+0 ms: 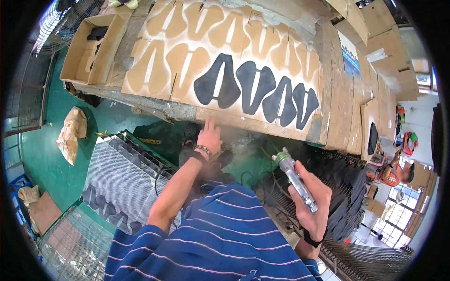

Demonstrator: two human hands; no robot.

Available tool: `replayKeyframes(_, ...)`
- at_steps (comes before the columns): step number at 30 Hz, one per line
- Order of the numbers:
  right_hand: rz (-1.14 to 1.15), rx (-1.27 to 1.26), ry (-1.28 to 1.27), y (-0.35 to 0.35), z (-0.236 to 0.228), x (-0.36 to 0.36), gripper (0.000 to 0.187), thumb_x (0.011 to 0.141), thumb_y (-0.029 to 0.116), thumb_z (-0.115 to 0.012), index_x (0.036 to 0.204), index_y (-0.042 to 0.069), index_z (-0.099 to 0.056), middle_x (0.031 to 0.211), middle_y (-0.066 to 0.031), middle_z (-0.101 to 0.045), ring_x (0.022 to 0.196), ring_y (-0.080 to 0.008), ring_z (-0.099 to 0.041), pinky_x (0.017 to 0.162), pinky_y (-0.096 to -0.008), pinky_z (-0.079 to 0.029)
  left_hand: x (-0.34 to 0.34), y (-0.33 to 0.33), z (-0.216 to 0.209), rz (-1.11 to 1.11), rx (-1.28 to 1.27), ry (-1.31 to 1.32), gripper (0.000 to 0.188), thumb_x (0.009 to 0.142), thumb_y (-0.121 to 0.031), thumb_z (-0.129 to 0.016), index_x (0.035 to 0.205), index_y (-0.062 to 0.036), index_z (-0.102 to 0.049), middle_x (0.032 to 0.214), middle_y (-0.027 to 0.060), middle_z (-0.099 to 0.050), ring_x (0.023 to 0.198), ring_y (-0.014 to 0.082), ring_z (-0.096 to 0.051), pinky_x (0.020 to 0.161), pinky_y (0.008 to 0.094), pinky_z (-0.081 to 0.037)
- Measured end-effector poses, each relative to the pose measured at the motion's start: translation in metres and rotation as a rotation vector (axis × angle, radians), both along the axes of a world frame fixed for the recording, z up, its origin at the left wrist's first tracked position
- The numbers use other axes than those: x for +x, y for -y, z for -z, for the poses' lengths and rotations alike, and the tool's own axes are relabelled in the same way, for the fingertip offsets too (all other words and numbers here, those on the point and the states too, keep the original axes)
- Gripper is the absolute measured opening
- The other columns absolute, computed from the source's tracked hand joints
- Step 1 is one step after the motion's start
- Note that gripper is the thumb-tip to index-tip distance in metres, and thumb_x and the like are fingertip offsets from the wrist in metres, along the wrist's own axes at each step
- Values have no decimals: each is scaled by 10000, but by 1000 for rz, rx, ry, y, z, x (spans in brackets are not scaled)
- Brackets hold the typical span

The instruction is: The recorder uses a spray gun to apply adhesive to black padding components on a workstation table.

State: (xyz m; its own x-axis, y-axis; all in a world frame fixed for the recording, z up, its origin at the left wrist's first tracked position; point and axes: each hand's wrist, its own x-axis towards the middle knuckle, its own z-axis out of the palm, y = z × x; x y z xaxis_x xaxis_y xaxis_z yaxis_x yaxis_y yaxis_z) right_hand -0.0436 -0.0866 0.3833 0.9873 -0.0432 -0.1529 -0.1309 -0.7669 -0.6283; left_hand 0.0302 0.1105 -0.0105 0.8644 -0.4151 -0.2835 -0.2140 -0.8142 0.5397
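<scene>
My right hand [315,196] is closed round a silvery spray gun [296,180] with a green ring at its nozzle, held off the near right side of the bench. Its nozzle end points up toward the bench. My left hand [209,139] holds nothing; its fingers stretch toward the bench's front edge, and whether they touch it I cannot tell. On the cardboard sheet [185,100] lie several black curved pieces, paired in wing-like shapes, among them a large left one [225,86] and a right one [305,105]. Tan silhouettes ringed with white overspray mark the rest of the sheet.
An open cardboard box [105,56] sits at the bench's left end. Below it are a tan sack [72,133] and a mesh rack [126,166] bearing dark pieces. Stacked wire racks [344,201] stand at right. Farther right, another person [393,175] is present.
</scene>
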Motion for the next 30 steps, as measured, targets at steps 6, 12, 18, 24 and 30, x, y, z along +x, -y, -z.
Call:
replayKeyframes(6,54,-32,135,-3,2,3,572,804,-96,-733,1363,-10,-650,983,-194,-722,824,-288,-712,756,-310,-528,5,-7,-9,45,147,-90,550,771,-319,-877,1136,28,-655,1713,286,-37,1601,430,-80,1029,492,-542)
replayKeyframes(12,-77,13,31,8,-1,-13,672,697,-116,-700,1358,-4,-658,968,-215,-713,820,-336,-714,755,-334,-539,5,-9,-11,65,158,-113,577,762,-359,-879,1129,37,-677,1720,283,53,1607,434,-29,1017,474,-554)
replayKeyframes(18,-67,10,-63,17,-8,-28,731,634,-126,-678,1353,4,-668,957,-212,-715,811,-351,-713,750,-332,-540,3,-9,-8,66,143,-109,586,747,-380,-882,1119,29,-689,1719,289,67,1609,432,1,1014,481,-557)
replayKeyframes(24,65,6,-1,24,-7,-31,558,775,-68,-729,1329,-34,-669,1017,-193,-735,869,-220,-702,797,-289,-515,3,-7,-7,62,155,-119,589,747,-399,-877,1119,18,-694,1721,281,88,1611,425,29,1070,497,-519)
replayKeyframes(30,64,41,181,30,-4,-37,634,724,-139,-702,1347,-23,-664,982,-203,-728,845,-300,-728,772,-306,-539,5,-3,-10,79,194,-154,593,759,-414,-877,1114,22,-688,1718,275,132,1609,429,59,1085,524,-500)
